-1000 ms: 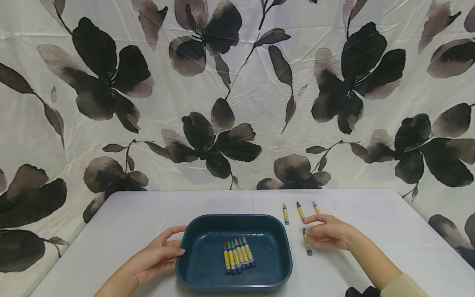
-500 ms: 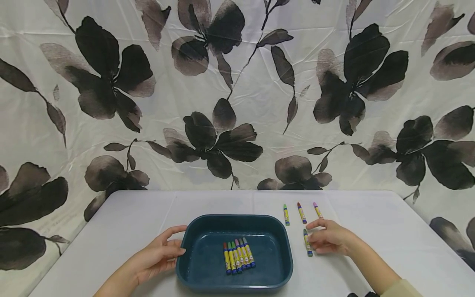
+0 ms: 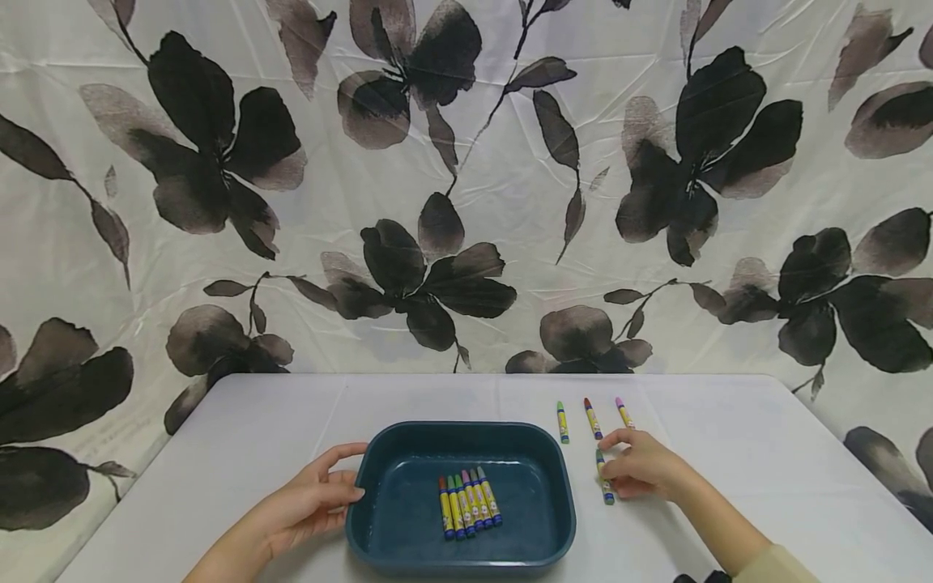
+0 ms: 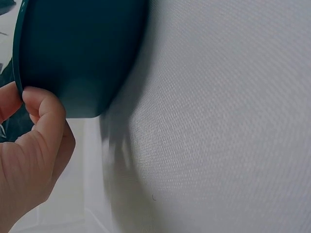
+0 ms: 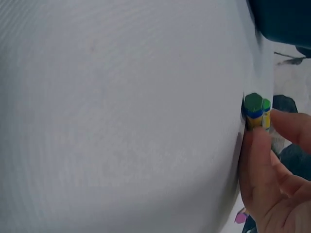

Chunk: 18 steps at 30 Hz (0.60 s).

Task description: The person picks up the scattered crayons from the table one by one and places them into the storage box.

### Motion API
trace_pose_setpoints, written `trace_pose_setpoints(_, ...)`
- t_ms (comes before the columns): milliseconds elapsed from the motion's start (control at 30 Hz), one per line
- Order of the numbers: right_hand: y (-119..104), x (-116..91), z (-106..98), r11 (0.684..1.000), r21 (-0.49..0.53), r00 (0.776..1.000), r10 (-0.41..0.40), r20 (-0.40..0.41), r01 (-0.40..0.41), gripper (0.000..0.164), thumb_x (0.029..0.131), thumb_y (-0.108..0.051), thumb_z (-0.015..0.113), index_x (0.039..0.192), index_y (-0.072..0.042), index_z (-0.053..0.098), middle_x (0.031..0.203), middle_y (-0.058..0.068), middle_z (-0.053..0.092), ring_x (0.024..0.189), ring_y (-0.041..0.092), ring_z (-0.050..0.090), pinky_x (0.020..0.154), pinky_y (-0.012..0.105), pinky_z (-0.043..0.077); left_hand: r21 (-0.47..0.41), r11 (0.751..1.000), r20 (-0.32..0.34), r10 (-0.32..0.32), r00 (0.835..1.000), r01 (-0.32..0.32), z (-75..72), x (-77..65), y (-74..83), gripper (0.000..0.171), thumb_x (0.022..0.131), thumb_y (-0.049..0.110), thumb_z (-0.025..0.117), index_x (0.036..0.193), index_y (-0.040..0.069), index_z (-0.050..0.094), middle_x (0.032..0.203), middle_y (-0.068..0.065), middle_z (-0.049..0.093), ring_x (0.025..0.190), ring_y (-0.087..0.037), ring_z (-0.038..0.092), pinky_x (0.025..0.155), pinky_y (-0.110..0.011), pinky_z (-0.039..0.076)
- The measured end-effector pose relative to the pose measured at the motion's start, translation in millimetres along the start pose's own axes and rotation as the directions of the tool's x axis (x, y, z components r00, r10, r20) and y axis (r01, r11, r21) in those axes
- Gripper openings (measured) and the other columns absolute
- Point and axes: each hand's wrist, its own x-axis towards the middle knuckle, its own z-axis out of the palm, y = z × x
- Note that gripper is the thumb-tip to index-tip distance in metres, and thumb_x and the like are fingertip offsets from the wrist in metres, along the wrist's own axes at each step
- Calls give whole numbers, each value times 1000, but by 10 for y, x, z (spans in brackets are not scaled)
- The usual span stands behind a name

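Observation:
My left hand [image 3: 309, 498] pinches the left rim of a dark teal rectangular tray [image 3: 459, 560]; in the left wrist view, thumb and finger sit on either side of that rim [image 4: 17, 43]. Several crayons [image 3: 466, 506] in yellow wrappers lie side by side inside. Right of the tray, my right hand [image 3: 645, 465] is over a dark green crayon [image 3: 607, 492] on the table. Its thumb is against this crayon [image 5: 253, 104] in the right wrist view, while the index finger [image 5: 291, 126] stands a little apart from it.
Behind the right hand lie a light green crayon [image 3: 562, 423], a red-brown crayon [image 3: 593, 419] and a pink crayon [image 3: 623, 411], the last partly hidden by the hand. A white cloth covers the table [image 3: 284, 421]. A flower-printed curtain [image 3: 510, 219] hangs behind it.
My right hand has shifted slightly left, and its thumb now overlaps the dark green crayon. The left hand and tray hold their place.

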Motion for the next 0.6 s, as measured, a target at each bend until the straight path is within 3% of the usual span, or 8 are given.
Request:
trace_pose_setpoints(167, -31, 22, 102, 983, -181, 995, -46, -84, 31, 41, 69, 0, 76, 104, -3, 56, 69, 9, 55, 50, 15, 50, 47, 24, 46, 3, 1000, -6, -5, 1000, 5, 0, 3, 10, 71, 88, -3, 55, 144, 5, 12, 107, -12, 57, 86, -16, 60, 74, -29, 52)
trace_pose_setpoints(267, -40, 40, 132, 971, -237, 993, -66, -100, 40, 41, 68, 1, 76, 103, -4, 55, 70, 10, 54, 52, 16, 51, 47, 26, 47, 1, 1000, -1, -3, 1000, 3, -1, 7, 16, 71, 88, -4, 55, 144, 5, 12, 107, -12, 56, 86, -17, 60, 74, -29, 52)
trace_pose_setpoints(600, -55, 47, 128, 974, -228, 997, -28, -70, 11, 36, 71, 4, 66, 104, -4, 55, 68, 10, 51, 52, 17, 48, 46, 25, 46, 4, 1000, 19, 3, 1000, -3, -9, -5, 3, 70, 88, -3, 55, 144, 5, 12, 106, -12, 56, 86, -17, 61, 75, -30, 53)
